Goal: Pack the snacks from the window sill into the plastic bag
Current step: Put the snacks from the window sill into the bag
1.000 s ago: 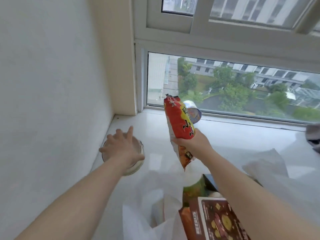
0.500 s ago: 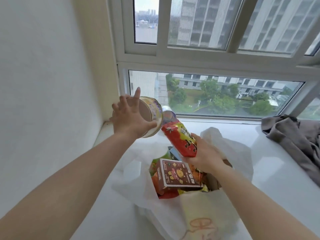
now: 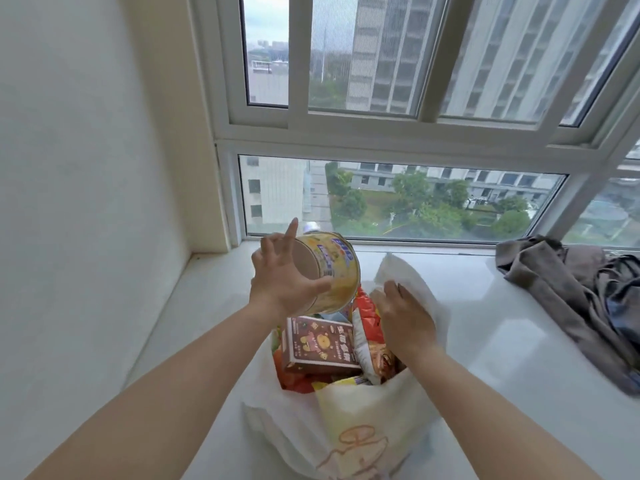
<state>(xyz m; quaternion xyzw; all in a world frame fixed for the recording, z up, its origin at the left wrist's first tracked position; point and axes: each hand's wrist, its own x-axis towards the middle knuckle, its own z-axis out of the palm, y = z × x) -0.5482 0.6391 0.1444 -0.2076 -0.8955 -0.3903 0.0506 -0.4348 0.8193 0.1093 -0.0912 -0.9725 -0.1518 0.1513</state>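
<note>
My left hand (image 3: 282, 285) grips a round yellow snack tub (image 3: 334, 271), tilted on its side above the open white plastic bag (image 3: 363, 424). My right hand (image 3: 403, 315) rests at the bag's far rim, fingers on the white plastic beside the red snack packet (image 3: 365, 313), which now stands inside the bag. A brown biscuit box (image 3: 320, 342) lies on top of the other snacks in the bag. Behind the tub, a small part of a blue-and-white can (image 3: 311, 226) shows on the window sill (image 3: 485, 327).
A heap of grey-brown clothing (image 3: 571, 292) lies on the sill at the right. A white wall (image 3: 86, 202) closes the left side. The window frame (image 3: 381, 140) and glass run along the back of the sill.
My left hand lifted the yellow tub off the sill and carried it right, over the bag. My right hand lowered the red packet into the bag and moved to the bag's rim.
</note>
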